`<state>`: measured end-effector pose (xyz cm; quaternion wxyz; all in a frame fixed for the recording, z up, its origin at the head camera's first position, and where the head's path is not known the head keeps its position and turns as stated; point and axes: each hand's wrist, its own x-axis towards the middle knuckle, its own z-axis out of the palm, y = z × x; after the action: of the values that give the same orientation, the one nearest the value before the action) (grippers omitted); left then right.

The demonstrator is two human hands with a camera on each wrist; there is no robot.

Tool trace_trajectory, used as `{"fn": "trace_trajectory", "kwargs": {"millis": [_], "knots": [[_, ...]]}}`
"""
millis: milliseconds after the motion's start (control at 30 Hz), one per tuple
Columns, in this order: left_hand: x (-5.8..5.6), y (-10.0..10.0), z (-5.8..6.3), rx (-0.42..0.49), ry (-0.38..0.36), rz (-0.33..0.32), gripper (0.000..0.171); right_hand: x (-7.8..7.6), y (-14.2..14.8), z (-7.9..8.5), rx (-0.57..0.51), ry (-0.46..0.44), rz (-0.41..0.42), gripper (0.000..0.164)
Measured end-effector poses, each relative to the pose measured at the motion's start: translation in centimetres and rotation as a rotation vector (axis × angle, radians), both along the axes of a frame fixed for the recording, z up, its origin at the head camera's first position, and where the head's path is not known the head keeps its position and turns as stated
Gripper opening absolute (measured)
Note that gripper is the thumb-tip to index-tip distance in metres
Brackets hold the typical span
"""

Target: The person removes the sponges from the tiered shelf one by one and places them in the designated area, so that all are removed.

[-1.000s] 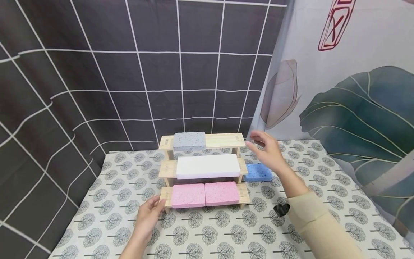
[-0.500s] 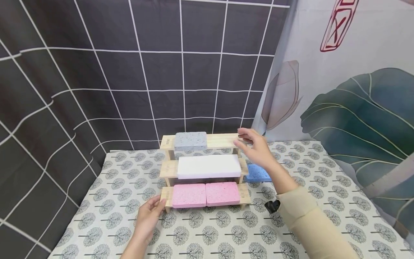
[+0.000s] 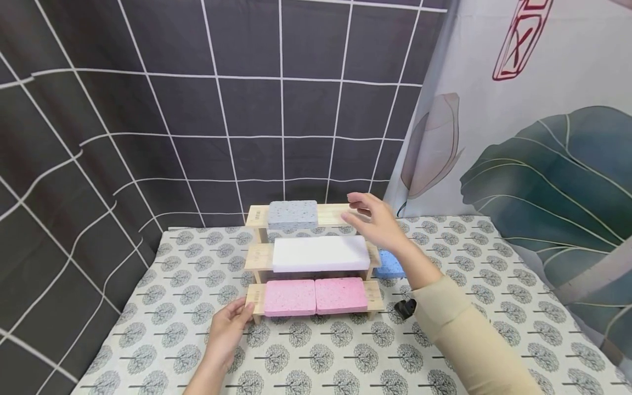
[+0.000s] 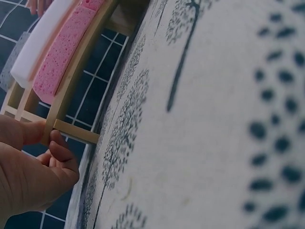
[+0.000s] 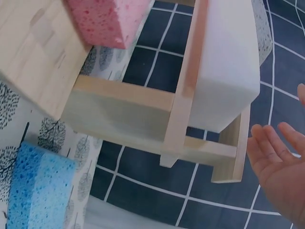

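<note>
A three-tier wooden rack (image 3: 258, 257) stands on the cloth. Its top step carries a speckled grey sponge (image 3: 292, 214) at the left. Across the middle step lies a long white foam block (image 3: 321, 253). Two pink sponges, a left pink sponge (image 3: 289, 298) and a right pink sponge (image 3: 341, 295), sit side by side on the lowest step. My left hand (image 3: 227, 332) pinches the left end of that lowest step between thumb and fingers. Over the top step's right end hovers my right hand (image 3: 377, 224), holding nothing, its fingers loosely bent. A blue sponge (image 3: 389, 265) lies right of the rack, partly hidden by my right arm.
A pale cloth (image 3: 192, 329) printed with trees covers the table. Behind stands a dark curtain (image 3: 252, 109) with white grid lines. A light curtain (image 3: 474, 164) with leaf prints hangs at the right. A small black device (image 3: 405, 309) is at my right wrist.
My right hand has moved left, from beside the rack to over the right end of its top step. My left hand keeps its grip on the lowest step. The sponges have not moved.
</note>
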<state>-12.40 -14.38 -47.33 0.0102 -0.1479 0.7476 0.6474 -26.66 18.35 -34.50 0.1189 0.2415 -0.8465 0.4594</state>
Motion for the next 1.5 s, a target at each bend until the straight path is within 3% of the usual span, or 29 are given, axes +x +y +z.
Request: {"fn": "trace_trajectory", "kwargs": {"millis": [367, 667, 1267, 1500], "knots": [[0.0, -0.2, 0.0, -0.005, -0.002, 0.003, 0.048, -0.4, -1.5, 0.2, 0.142, 0.033, -0.004, 0.050], [0.0, -0.4, 0.0, -0.001, 0.002, 0.002, 0.049, -0.9, -3.2, 0.2, 0.157, -0.001, 0.062, 0.055], [0.0, -0.3, 0.1, 0.022, 0.000, 0.006, 0.048, -1.3, -5.4, 0.9, 0.286, -0.038, 0.055, 0.072], [0.0, -0.2, 0.1, 0.021, -0.003, -0.004, 0.047, -1.7, -5.8, 1.0, 0.341, 0.009, 0.053, 0.073]]}}
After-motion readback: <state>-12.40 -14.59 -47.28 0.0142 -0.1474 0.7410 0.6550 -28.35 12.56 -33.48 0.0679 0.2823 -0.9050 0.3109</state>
